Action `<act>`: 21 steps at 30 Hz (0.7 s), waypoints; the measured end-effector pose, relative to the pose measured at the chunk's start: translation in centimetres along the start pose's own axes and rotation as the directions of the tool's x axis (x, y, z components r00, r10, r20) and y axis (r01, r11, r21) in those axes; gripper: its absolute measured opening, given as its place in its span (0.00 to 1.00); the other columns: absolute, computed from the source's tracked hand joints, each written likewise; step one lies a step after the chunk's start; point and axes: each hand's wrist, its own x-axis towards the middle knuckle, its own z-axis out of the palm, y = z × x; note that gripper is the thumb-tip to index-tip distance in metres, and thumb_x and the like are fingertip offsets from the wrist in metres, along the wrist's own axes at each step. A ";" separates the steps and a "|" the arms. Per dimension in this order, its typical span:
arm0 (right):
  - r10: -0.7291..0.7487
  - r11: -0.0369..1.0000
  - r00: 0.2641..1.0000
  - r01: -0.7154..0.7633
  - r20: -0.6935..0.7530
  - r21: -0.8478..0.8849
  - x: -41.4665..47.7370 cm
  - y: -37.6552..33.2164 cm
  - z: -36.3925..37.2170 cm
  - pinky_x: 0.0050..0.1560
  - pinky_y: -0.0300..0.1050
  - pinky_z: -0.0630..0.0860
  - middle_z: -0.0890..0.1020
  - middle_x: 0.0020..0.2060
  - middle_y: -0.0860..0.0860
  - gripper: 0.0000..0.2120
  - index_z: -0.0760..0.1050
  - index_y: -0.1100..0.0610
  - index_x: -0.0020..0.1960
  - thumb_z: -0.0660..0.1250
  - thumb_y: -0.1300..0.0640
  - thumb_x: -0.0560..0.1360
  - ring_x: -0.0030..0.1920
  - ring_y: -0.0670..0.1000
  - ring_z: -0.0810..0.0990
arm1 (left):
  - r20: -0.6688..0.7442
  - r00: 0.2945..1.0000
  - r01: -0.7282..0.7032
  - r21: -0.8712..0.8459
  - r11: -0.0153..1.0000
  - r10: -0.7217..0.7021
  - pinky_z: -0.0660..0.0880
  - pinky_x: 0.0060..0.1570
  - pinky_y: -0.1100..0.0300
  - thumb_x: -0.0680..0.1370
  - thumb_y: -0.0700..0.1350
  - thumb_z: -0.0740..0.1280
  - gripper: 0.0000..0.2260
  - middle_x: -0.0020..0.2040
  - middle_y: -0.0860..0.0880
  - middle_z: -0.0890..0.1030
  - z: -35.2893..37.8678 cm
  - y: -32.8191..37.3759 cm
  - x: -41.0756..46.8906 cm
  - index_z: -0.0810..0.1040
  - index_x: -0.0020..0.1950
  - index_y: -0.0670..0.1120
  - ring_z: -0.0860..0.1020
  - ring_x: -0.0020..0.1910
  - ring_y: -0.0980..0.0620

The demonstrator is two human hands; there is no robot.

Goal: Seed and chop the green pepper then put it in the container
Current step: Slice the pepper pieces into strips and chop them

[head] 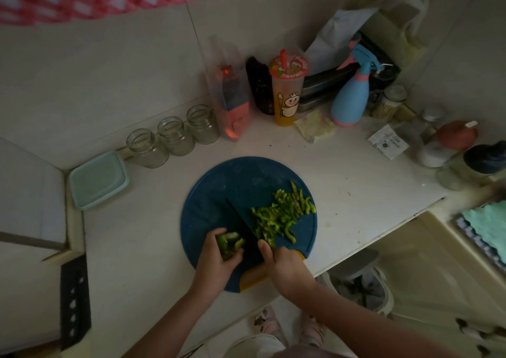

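On the pale worktop (342,171) lies a round blue cutting board (241,177), and both hands work at its six o'clock edge. The left hand (216,259) holds the uncut piece of green pepper (229,244) down on the board, its grip closed around the piece with the fingers curled over the top. The right hand (284,267) has its grip closed on the handle of a dark knife (242,226); the blade runs from the hand toward eleven o'clock and sits just beside the held piece, on its three o'clock side. Whether the edge touches the board cannot be told in the dim light.

A loose heap of green pepper strips (282,215) lies on the board from the blade out toward two o'clock. The container (98,179), pale green and rectangular, stands on the worktop at nine o'clock from the board, well apart from it, nothing visible inside. Three glass jars (172,136) line the wall just beyond it. A second dark knife (75,303) with holes in its blade lies at seven o'clock, near the worktop's edge.
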 end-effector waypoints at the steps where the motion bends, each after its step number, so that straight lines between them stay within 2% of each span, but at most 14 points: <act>1: -0.003 1.000 1.000 0.003 -0.005 -0.009 -0.1 -0.1 -0.2 0.41 0.48 0.68 0.69 0.27 0.51 0.26 0.62 0.54 0.30 0.49 0.38 0.79 0.35 0.53 0.73 | -0.003 1.000 0.005 -0.001 1.000 -0.005 0.71 0.52 0.65 0.70 0.43 0.74 0.26 0.56 0.49 0.76 0.0 0.1 -0.1 0.68 0.65 0.45 0.76 0.55 0.53; 7: -0.066 0.998 0.997 0.065 0.048 0.014 -1.7 -0.2 -1.1 0.40 0.50 0.69 0.69 0.27 0.55 0.28 0.61 0.57 0.28 0.50 0.39 0.79 0.32 0.53 0.70 | -0.020 0.999 0.051 0.023 0.998 -0.051 0.71 0.51 0.63 0.68 0.42 0.76 0.27 0.54 0.47 0.79 -0.3 0.4 0.2 0.71 0.64 0.44 0.77 0.53 0.51; 11: -0.126 0.992 0.989 0.127 0.073 -0.012 -2.7 -0.5 -0.9 0.39 0.50 0.67 0.67 0.25 0.52 0.28 0.62 0.56 0.27 0.51 0.40 0.80 0.28 0.50 0.67 | -0.015 0.997 0.075 0.038 0.996 -0.075 0.72 0.51 0.61 0.67 0.41 0.76 0.27 0.54 0.45 0.78 0.0 0.6 0.2 0.71 0.62 0.42 0.77 0.55 0.48; 17: -0.118 0.992 0.990 0.121 0.073 -0.046 -3.2 -0.2 -0.9 0.41 0.50 0.69 0.68 0.26 0.51 0.27 0.63 0.54 0.28 0.50 0.39 0.80 0.36 0.54 0.73 | -0.042 0.998 0.056 0.047 0.997 -0.054 0.69 0.49 0.63 0.67 0.41 0.76 0.27 0.52 0.49 0.75 0.3 1.3 -0.4 0.69 0.62 0.41 0.72 0.50 0.54; 21: -0.095 0.995 0.991 0.098 0.092 -0.029 -3.4 -0.1 -0.9 0.43 0.50 0.71 0.70 0.28 0.53 0.27 0.63 0.55 0.29 0.49 0.39 0.80 0.38 0.56 0.75 | -0.022 0.999 0.048 0.038 0.998 -0.048 0.72 0.53 0.58 0.67 0.42 0.76 0.27 0.55 0.46 0.76 0.4 0.8 -0.4 0.69 0.62 0.43 0.75 0.53 0.51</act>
